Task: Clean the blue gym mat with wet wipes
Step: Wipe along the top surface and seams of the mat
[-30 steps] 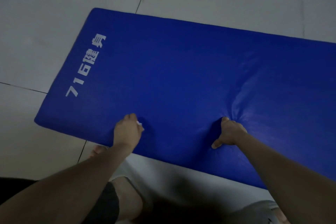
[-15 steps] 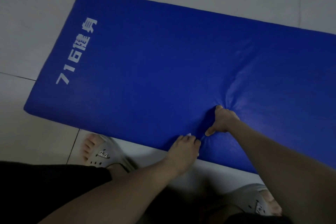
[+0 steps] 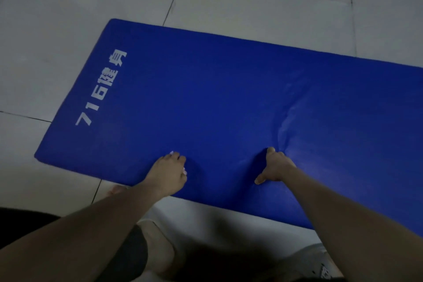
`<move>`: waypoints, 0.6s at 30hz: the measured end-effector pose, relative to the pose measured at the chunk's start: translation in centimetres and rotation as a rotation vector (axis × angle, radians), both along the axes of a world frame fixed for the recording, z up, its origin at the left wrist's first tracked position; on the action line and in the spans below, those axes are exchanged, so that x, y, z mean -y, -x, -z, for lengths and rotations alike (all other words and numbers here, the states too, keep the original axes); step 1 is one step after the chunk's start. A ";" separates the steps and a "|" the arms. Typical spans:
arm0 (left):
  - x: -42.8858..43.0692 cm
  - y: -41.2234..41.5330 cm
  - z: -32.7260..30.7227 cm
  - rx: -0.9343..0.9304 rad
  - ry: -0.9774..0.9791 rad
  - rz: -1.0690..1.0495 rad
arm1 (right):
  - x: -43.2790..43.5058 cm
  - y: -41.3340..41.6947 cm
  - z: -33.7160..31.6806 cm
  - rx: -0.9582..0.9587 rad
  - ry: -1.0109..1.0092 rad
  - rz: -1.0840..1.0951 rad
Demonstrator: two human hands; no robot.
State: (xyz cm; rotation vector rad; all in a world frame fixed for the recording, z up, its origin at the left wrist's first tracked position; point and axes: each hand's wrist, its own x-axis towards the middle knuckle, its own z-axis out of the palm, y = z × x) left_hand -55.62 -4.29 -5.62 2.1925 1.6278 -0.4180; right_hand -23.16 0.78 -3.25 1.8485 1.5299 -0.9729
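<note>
Two hands apart: left hand (image 3: 168,171) clutching white wet wipe (image 3: 171,152), right hand (image 3: 275,166) curled, denting padded blue gym mat (image 3: 217,98); risks unwiped creases.

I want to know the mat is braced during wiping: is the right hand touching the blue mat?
Touching. The head view shows the right hand pressed into the blue mat, whose surface dents and creases around it.

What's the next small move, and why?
Probably slide the left hand along the blue mat toward its lettered end; it rests near the front edge while the right hand grips the puckered cover, steadying it. Any wipe is hidden under the palm.
</note>
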 end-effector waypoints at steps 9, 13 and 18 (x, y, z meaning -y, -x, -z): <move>1.8 -4.1 0.4 -0.162 0.067 0.413 | 4.8 2.5 -1.4 -0.091 -0.093 0.012; 0.8 -3.9 -0.2 -0.049 0.051 0.477 | 6.5 2.4 -1.6 -0.160 -0.112 -0.142; -1.1 -4.5 -3.1 0.067 -0.038 0.282 | 8.5 1.4 -1.7 0.041 -0.132 -0.463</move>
